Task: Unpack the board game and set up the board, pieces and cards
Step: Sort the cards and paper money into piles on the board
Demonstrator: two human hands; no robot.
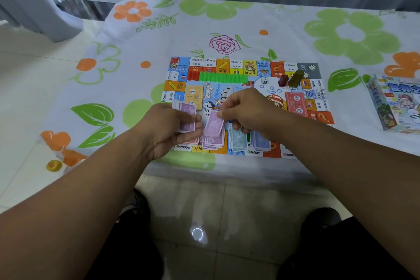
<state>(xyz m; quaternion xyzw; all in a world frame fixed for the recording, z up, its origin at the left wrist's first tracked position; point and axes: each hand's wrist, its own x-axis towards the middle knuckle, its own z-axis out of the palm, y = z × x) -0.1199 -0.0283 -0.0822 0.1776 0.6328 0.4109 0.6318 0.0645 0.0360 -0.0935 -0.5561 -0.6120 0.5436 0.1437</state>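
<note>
left hand (pixel 168 129) curled round a wad of purple notes (pixel 187 110), right hand (pixel 250 111) pinching 1 note (pixel 214 123) over the board (pixel 236 63). floral tablecloth (pixel 227 20), tile floor (pixel 34 75) w/ glare.

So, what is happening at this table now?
A person is sorting play money on the game board. The left hand holds a bundle of purple notes, and the right hand pinches one purple note over the purple pile. Blue piles lie beside it. A die, a red token, an olive token and a green row of houses are on the board; the box lies to the right.
</note>
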